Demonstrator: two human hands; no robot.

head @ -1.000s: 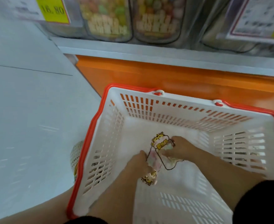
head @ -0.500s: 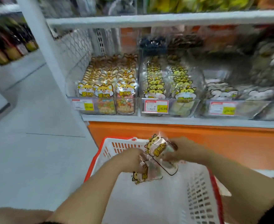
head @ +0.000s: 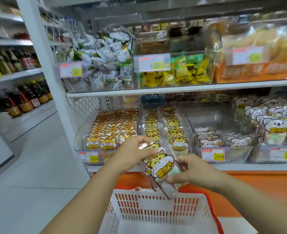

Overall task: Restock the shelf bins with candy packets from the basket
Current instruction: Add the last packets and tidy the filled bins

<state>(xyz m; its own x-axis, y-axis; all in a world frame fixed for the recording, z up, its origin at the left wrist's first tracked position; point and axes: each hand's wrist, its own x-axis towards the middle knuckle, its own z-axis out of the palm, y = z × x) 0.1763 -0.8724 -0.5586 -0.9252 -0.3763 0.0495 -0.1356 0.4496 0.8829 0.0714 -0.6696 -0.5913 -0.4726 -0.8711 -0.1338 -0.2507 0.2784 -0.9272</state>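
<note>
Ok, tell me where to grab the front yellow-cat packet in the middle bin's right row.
Front yellow-cat packet: pinch its cat-head top edge, coming from above. It stands upright behind the clear front wall of the middle bin, with more packets packed behind it, so only the top is free.

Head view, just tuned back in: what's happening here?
A person holds yellow cat candy packets in both hands above the white basket, facing the lower shelf. The left hand grips them from the upper side, and the right hand pinches the lower edge. They are not yet in the matching bin, which sits just behind them.
</note>
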